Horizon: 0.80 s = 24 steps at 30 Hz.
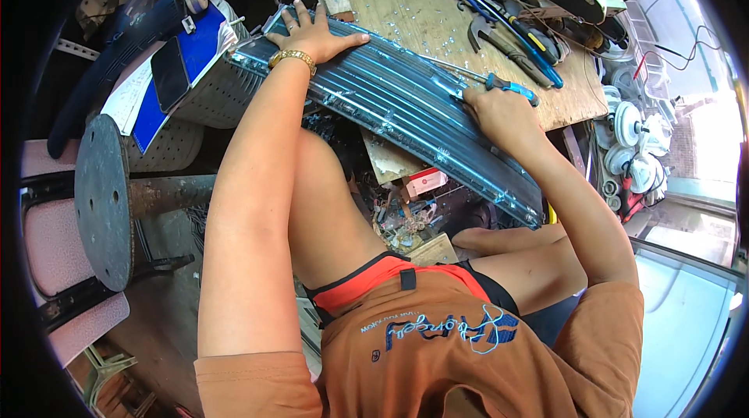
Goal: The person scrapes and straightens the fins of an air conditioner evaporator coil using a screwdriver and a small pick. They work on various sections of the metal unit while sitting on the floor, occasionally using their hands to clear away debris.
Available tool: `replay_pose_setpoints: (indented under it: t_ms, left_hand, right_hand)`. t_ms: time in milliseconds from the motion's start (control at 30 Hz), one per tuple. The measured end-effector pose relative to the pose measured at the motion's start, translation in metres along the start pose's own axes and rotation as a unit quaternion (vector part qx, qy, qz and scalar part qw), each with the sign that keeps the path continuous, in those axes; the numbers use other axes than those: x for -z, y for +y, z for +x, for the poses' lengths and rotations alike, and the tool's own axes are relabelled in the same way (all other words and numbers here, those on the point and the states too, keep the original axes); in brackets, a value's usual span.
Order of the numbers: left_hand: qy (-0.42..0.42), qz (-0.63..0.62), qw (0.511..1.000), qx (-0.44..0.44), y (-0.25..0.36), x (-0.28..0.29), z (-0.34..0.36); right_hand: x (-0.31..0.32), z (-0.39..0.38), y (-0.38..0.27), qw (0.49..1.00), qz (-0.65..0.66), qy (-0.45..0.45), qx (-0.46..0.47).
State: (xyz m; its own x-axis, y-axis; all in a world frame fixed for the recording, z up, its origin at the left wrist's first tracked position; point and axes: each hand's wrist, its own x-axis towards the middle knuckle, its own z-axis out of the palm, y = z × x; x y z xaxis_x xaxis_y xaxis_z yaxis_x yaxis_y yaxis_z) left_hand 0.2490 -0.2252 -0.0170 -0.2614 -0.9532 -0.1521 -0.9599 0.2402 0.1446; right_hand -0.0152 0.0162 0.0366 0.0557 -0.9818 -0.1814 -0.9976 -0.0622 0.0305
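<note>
Ribbed dark panel [390, 94], film-wrapped, lies on the counter [576, 94]. Long axis runs diagonally: upper-left end up by the blue folder [204, 37], lower-right end sticking out past the near edge, over the person's leg. Ribs run lengthwise.

Left grip [307, 40] is released: palm down on the upper-left part, fingers spread. Right grip [499, 115] is curled at the panel's far edge; fingertips are hidden, can't tell if it's clenched on the panel or something small. Screwdriver [511, 90] is just beyond it, shaft pointing upper-left.

Further out: hook-headed tool [511, 51] on the counter, phone [170, 75] on the folder, metal disc [101, 200] at left. Glare on the film blurs the ribs; clutter under the panel is hard to make out. Rim is dark, cutting off the chair [58, 239].
</note>
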Motion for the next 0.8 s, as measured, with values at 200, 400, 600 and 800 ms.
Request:
replay_pose_setpoints:
  t_ms: [200, 400, 600, 800]
  left_hand:
    - [-0.026, -0.009, 1.000, 0.013, 0.002, 0.008, -0.005]
    - [-0.052, -0.007, 0.999, 0.003, 0.009, 0.014, -0.004]
    - [-0.073, -0.043, 0.996, 0.015, -0.009, 0.013, -0.003]
    - [-0.081, -0.044, 0.996, 0.011, 0.004, 0.014, 0.002]
  right_hand:
    - [-0.001, -0.004, 0.009, 0.997, 0.066, -0.021, -0.020]
    - [0.032, 0.024, 0.048, 0.976, 0.206, -0.074, -0.002]
    - [0.080, 0.075, 0.033, 0.978, 0.193, 0.072, -0.026]
    - [0.028, 0.125, -0.015, 0.994, 0.098, 0.048, 0.006]
